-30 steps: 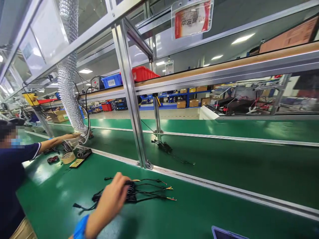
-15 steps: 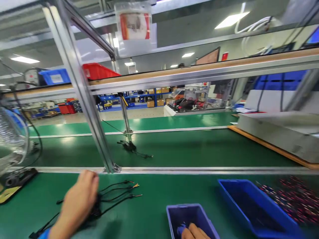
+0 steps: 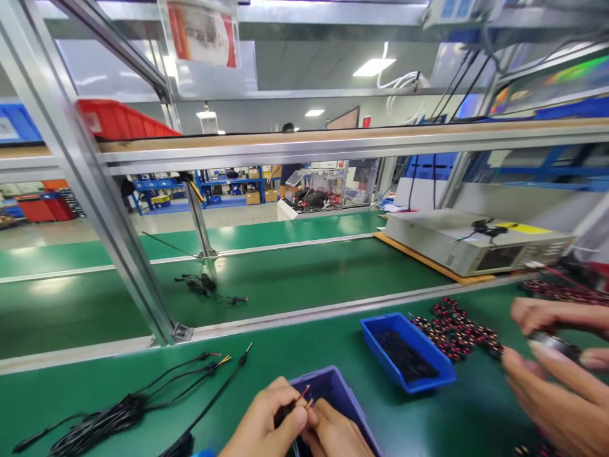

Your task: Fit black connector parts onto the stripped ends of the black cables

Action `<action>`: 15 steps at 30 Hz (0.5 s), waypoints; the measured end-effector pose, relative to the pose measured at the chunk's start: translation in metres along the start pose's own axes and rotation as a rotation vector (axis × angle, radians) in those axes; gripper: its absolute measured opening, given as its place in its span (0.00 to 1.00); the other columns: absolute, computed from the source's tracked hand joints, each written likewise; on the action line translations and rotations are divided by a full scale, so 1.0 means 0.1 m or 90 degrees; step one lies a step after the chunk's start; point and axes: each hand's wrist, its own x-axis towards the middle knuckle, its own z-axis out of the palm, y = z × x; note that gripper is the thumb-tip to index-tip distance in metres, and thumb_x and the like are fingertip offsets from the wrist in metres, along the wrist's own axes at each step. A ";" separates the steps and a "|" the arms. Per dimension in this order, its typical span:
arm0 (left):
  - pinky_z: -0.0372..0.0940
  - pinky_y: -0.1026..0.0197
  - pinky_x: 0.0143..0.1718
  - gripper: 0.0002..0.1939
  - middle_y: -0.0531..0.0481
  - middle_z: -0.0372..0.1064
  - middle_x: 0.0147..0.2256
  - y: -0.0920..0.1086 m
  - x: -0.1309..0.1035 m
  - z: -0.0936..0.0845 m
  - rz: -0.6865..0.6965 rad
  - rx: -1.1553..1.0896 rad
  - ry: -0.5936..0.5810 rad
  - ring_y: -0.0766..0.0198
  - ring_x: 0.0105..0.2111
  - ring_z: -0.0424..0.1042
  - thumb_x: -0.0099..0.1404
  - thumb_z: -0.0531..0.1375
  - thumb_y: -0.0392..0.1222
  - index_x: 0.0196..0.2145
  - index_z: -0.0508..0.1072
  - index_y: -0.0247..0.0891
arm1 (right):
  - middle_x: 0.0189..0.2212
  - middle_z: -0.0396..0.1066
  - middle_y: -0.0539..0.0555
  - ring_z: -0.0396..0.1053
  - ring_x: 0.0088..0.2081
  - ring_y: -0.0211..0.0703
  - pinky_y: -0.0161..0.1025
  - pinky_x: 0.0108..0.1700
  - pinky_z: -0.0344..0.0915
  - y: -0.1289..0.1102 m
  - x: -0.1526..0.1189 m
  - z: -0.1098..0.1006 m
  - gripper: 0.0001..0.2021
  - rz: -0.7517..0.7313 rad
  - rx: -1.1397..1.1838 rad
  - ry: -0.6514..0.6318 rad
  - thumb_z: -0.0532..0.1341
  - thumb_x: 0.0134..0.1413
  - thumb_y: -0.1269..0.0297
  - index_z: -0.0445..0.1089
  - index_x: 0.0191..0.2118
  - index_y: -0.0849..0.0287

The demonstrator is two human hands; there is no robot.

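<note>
My left hand [image 3: 269, 419] is closed around a black cable [image 3: 284, 414], whose thin red and yellow wire ends [image 3: 307, 397] stick out past the thumb. Against it, my right hand [image 3: 335, 431] pinches at those wires; anything small inside its fingers is hidden. Both hands are over a purple bin [image 3: 352, 400]. To the left lie a coiled black cable [image 3: 107, 419] with bared coloured ends and another black cable [image 3: 214, 400] stretched toward the rail.
A blue bin [image 3: 445, 374] holds dark pieces. Beyond it spread small red-and-black coils [image 3: 457, 327]. At the right, a co-worker's hands [image 3: 556, 381] hold a dark object. A metal post [image 3: 104, 190] and grey instrument [image 3: 428, 238] stand behind.
My left hand has left the cable bundle and come right to meet my right hand over the purple bin, bringing a cable end. The view has turned right, showing a co-worker's hands.
</note>
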 end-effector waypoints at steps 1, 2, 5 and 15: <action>0.63 0.64 0.26 0.27 0.49 0.68 0.30 -0.06 0.06 0.07 -0.030 -0.064 -0.015 0.66 0.24 0.67 0.65 0.55 0.65 0.31 0.75 0.37 | 0.35 0.76 0.51 0.76 0.36 0.42 0.30 0.39 0.68 -0.03 0.02 -0.03 0.11 -0.003 0.032 0.011 0.57 0.58 0.75 0.73 0.39 0.53; 0.59 0.66 0.22 0.28 0.51 0.67 0.28 -0.11 0.10 0.11 -0.059 -0.126 -0.028 0.69 0.20 0.64 0.63 0.57 0.67 0.32 0.75 0.37 | 0.35 0.76 0.52 0.76 0.36 0.42 0.30 0.39 0.68 -0.06 0.03 -0.06 0.10 0.000 0.052 0.023 0.56 0.58 0.74 0.73 0.39 0.54; 0.52 0.68 0.16 0.29 0.57 0.64 0.20 -0.20 0.15 0.16 -0.116 -0.273 -0.015 0.73 0.13 0.57 0.51 0.66 0.69 0.30 0.73 0.37 | 0.28 0.73 0.50 0.73 0.28 0.40 0.29 0.31 0.68 -0.11 0.06 -0.12 0.09 0.044 0.104 0.075 0.55 0.54 0.74 0.71 0.32 0.55; 0.55 0.67 0.22 0.27 0.56 0.60 0.24 -0.14 0.09 0.08 -0.099 -0.272 0.084 0.70 0.22 0.57 0.50 0.69 0.65 0.24 0.73 0.36 | 0.27 0.70 0.50 0.69 0.25 0.38 0.29 0.26 0.70 -0.19 0.04 -0.22 0.12 0.141 0.381 0.338 0.63 0.59 0.52 0.72 0.32 0.56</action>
